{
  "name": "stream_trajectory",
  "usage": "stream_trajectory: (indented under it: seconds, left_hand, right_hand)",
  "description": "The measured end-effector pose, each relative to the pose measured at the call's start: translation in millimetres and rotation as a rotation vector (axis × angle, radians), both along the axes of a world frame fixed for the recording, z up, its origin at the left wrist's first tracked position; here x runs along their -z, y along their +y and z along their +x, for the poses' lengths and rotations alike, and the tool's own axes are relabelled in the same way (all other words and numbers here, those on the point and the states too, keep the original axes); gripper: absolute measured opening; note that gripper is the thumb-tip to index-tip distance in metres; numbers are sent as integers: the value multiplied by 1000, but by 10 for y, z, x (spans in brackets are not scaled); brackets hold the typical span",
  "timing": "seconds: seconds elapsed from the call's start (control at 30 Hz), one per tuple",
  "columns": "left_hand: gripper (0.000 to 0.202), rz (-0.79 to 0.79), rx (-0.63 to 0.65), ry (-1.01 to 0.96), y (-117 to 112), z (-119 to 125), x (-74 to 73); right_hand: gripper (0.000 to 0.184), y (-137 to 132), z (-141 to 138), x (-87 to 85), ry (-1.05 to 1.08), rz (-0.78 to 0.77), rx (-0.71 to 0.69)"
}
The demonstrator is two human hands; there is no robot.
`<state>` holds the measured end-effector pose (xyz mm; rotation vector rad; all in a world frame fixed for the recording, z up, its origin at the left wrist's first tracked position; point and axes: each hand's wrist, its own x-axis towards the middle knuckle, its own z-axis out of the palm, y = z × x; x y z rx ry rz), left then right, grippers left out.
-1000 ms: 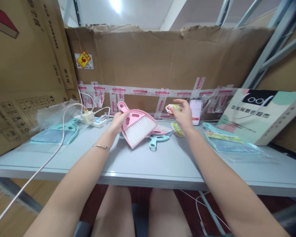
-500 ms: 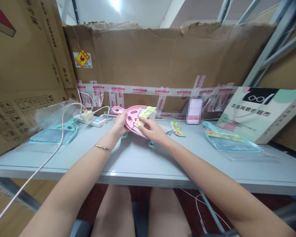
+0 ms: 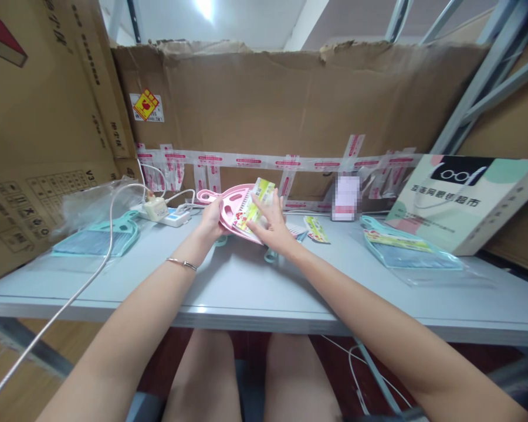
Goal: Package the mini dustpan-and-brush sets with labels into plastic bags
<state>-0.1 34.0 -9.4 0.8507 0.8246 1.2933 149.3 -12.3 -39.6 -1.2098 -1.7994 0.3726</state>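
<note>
My left hand is closed round the handle side of a pink dustpan, which is tilted above the table. A brush with pale bristles appears to sit in the pan, its bristles partly covered by a yellow-green label card. My right hand lies over this card with its fingers spread, touching it. Teal handle loops poke out on the table below the pan; what they belong to is mostly hidden. Another label card lies to the right of my right hand.
Bagged teal dustpan sets lie left and right. A phone leans against the cardboard behind. A power strip sits back left; its white cable crosses the table. A printed box stands right.
The label card has come to lie flatter along the brush in the pink pan. My right hand has shifted slightly up, and its fingers have spread over the card.
</note>
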Motion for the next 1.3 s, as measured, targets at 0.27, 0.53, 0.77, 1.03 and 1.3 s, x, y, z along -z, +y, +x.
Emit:
stream_trajectory:
  seconds: [0.27,0.53,0.77,1.03,1.3]
  left_hand:
    - [22,-92,-90,-99,-55,37,-37]
    - [19,-23,-54,-71,-95,54,-33]
    - [22,110,-39,-29,-108,32,-50]
    - [38,387,110,172,-230,-17,-133]
    - [70,648,198,587,-240,-241,-211]
  right_hand:
    - [100,93,-1,47,437,76,-23]
    - [52,120,-68,73,1119,-523,-295]
    - [28,27,-68,-43,1251,-579,-450]
    - [22,-74,-215,-49,1394,-308,-311]
    - [26,-122,-200,-72,1411,-292,-383]
